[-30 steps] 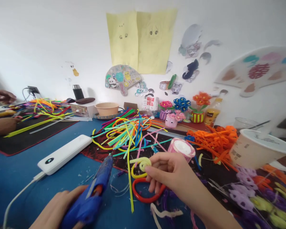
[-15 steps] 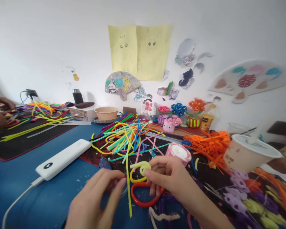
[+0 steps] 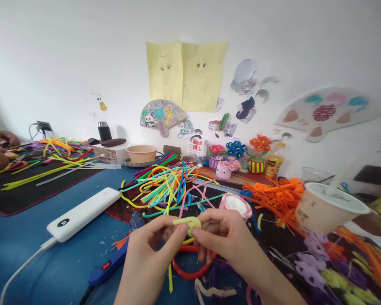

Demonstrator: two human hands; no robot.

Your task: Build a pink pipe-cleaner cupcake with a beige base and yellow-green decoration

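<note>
A pale yellow pipe cleaner (image 3: pixel 190 222) is curled into a small coil, with its straight end sticking out to the left. My left hand (image 3: pixel 157 243) pinches the coil's left side between thumb and fingers. On the other side my right hand (image 3: pixel 220 233) grips it too, so both hands meet around it. Just beneath them lie red scissor-like loop handles (image 3: pixel 193 263), partly covered by my right fingers. A longer yellow pipe cleaner (image 3: pixel 170 277) hangs or lies below my left hand.
A blue glue gun (image 3: pixel 109 262) with a red switch and a white power bank (image 3: pixel 84 214) lie at left. Loose pipe cleaners (image 3: pixel 165 182) pile up behind the hands. A pink-rimmed roll (image 3: pixel 236 204), orange pieces (image 3: pixel 276 199) and a cup (image 3: pixel 330 207) stand right. Another person's hands (image 3: pixel 0 148) work far left.
My left hand has moved right and up from beside the coil and now pinches it together with my right hand. The blue glue gun has come into sight.
</note>
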